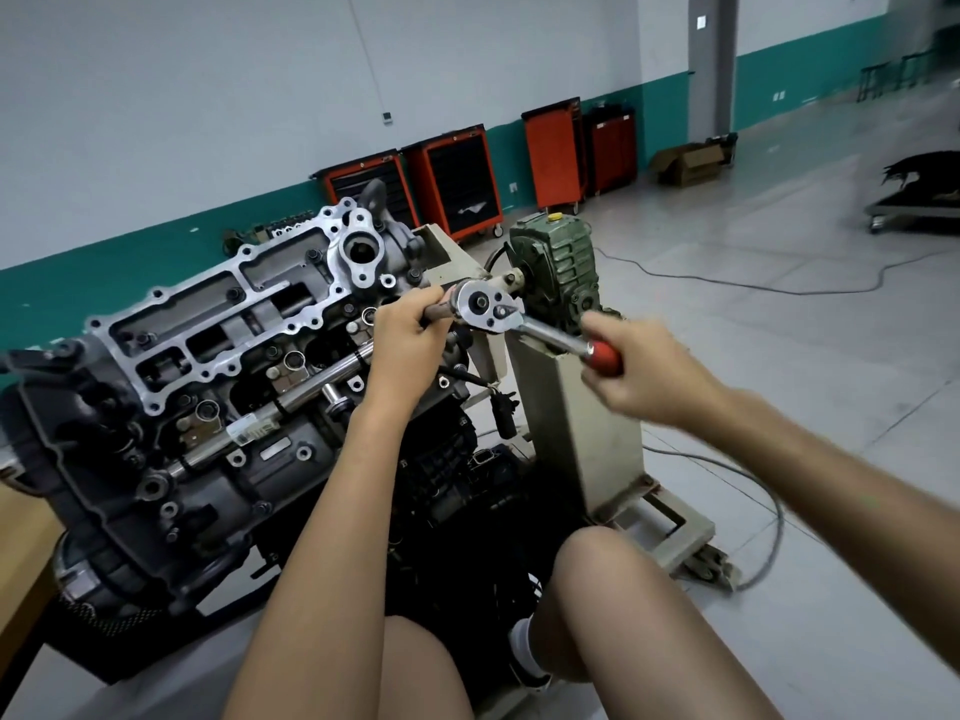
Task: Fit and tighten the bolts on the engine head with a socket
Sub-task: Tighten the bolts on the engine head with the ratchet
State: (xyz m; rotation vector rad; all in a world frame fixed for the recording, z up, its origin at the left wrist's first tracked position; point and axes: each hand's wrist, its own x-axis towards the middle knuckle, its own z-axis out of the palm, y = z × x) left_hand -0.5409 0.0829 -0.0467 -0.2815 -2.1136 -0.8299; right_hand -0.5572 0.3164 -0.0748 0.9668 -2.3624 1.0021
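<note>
The engine head (208,356) lies tilted on a stand, its silver cover frame facing up and left, with several bolts showing along it. A chrome ratchet (485,306) with a red handle (605,356) hovers over the head's right end. My left hand (408,345) grips the extension bar just under the ratchet head; the socket is hidden behind that hand. My right hand (639,366) grips the red handle and looks blurred.
The beige engine stand (582,433) with a green gearbox (556,262) stands right behind the ratchet. Orange tool carts (457,184) line the far wall. Cables (727,283) run over the grey floor. My bare knees (597,563) are below the engine. A wooden bench edge (21,553) is at left.
</note>
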